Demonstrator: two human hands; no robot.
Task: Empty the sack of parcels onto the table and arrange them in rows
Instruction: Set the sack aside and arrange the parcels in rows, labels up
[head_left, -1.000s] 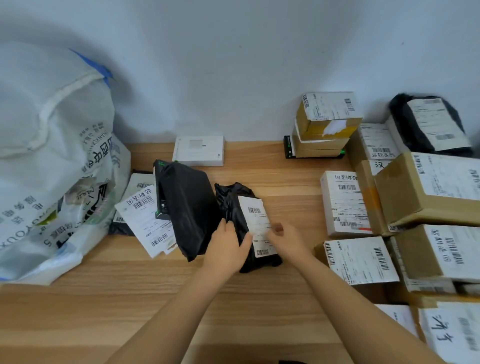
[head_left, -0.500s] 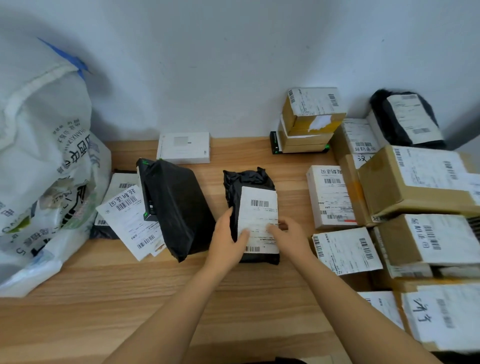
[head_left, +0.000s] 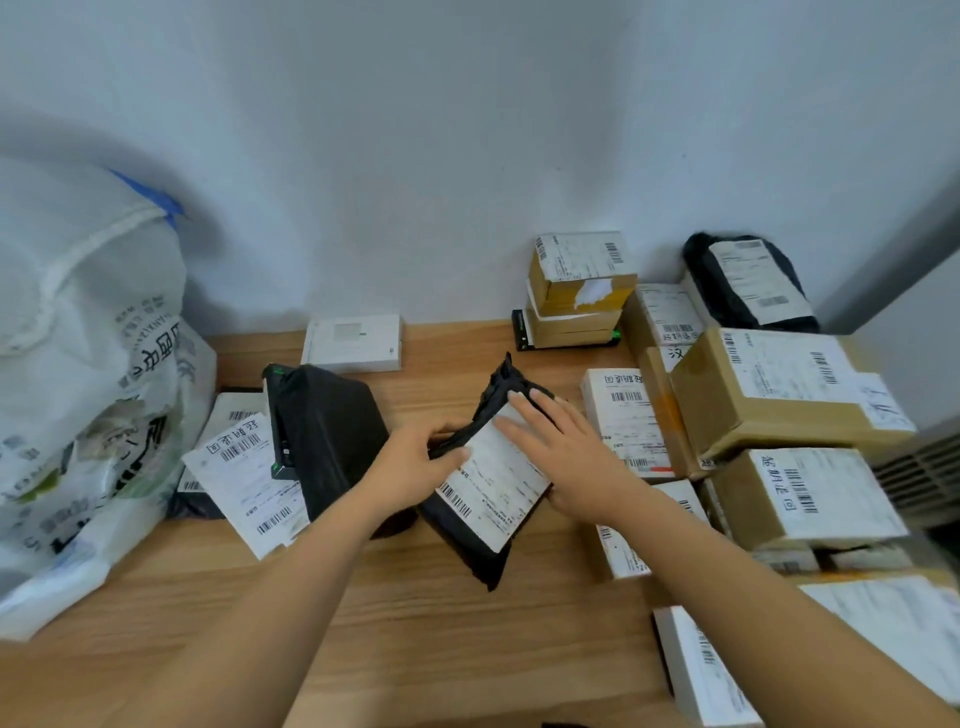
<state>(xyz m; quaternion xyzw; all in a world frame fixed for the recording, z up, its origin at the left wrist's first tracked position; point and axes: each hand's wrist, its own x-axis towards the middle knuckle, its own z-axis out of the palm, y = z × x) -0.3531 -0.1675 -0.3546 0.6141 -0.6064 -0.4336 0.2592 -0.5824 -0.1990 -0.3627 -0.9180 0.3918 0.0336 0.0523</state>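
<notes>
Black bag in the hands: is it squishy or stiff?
Probably squishy: the black bag looks crumpled, its top bunched to a point. Likely light: the left hand grips only one edge while the right hand lies flat on it.

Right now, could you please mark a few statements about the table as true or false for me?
1. Both the left hand and the right hand touch the black mailer. True.
2. The white sack sits at the right end of the table. False: it is at the left.
3. The mailer's label faces up. True.
4. The flat white box lies on the black mailer. False: it lies on the table by the wall.
</notes>
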